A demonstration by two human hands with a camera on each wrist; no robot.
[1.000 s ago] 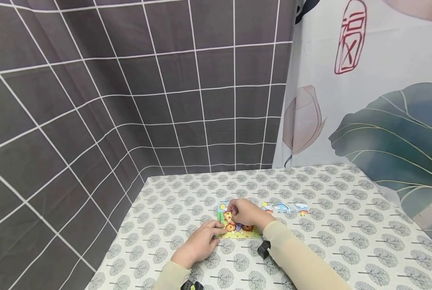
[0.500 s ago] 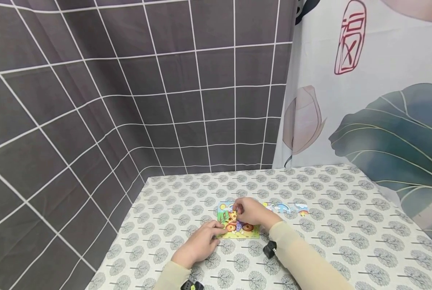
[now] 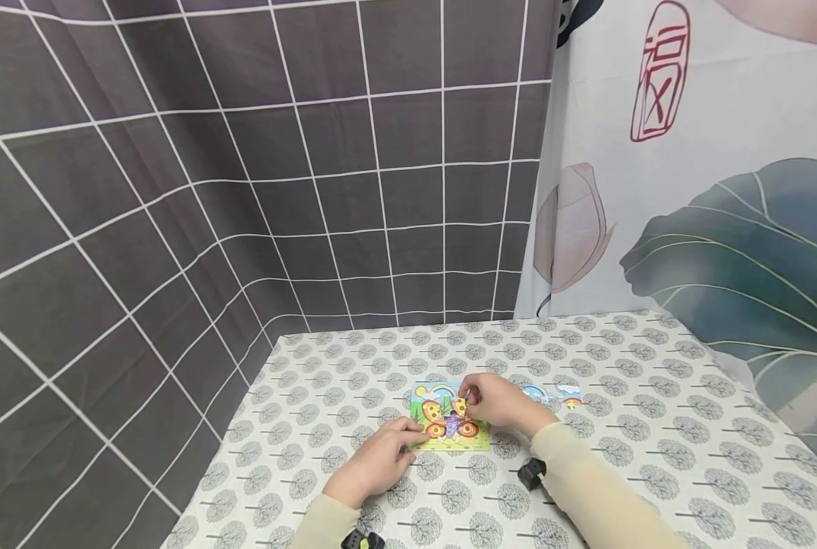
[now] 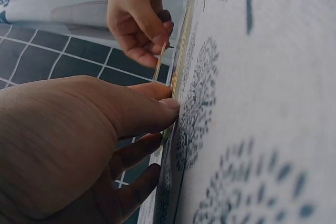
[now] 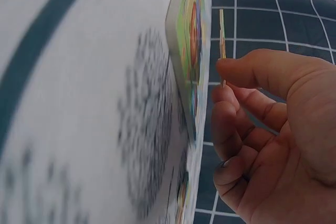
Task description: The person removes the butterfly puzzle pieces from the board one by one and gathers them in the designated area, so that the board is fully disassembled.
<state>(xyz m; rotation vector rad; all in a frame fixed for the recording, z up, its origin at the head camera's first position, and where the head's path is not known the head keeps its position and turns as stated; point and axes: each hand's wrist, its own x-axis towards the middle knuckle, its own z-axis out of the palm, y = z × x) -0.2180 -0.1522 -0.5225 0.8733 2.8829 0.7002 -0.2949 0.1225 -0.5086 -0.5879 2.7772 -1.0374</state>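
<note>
A colourful puzzle board (image 3: 443, 444) with a butterfly picture lies flat on the table. My left hand (image 3: 379, 463) rests at its left edge, the index fingertip on the board. In the left wrist view, the thumb of the left hand (image 4: 89, 135) also touches the edge. Between thumb and fingertips, my right hand (image 3: 499, 402) pinches a thin yellow spotted puzzle piece (image 3: 459, 407) over the butterfly's upper right. Seen edge-on in the right wrist view, the puzzle piece (image 5: 221, 30) is apart from the board (image 5: 181, 45).
To the right, partly behind the right hand, lies a strip of colourful puzzle parts (image 3: 549, 393) with a rainbow and clouds. A tree-print cloth (image 3: 354, 374) covers the table. Grid-patterned curtain (image 3: 381, 252) hangs behind, and a floral curtain (image 3: 710, 252) hangs at the right.
My right hand has moved right across the board with the puzzle piece, uncovering the butterfly's left wing and the board's printed rainbow. The left hand has stayed put.
</note>
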